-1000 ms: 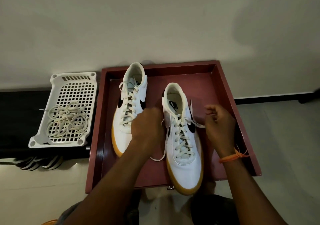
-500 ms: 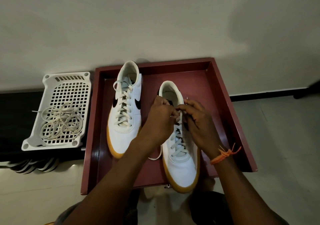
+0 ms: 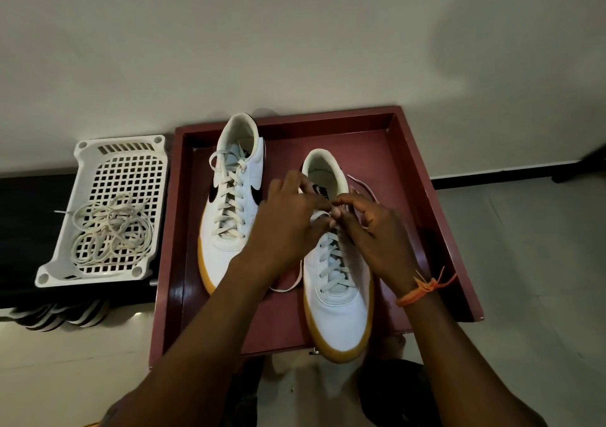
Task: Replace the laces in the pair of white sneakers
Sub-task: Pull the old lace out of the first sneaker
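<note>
Near the red tray's (image 3: 423, 177) right edge, both hands, left hand (image 3: 288, 220) and right hand (image 3: 377, 229), pinch the right sneaker's (image 3: 337, 282) lace (image 3: 319, 215) between curled fingers.

The left hand (image 3: 288, 216) and right hand (image 3: 373, 229) meet over the right-hand sneaker (image 3: 337, 295) at centre frame, covering its upper eyelets and tongue, so how the lace (image 3: 319, 214) runs between the fingers cannot be told. A loose lace end disappears under the left wrist. At lower left, dark striped objects (image 3: 55, 315) sit in shadow, too dim to identify. Both forearms are cut off by the bottom edge.
</note>
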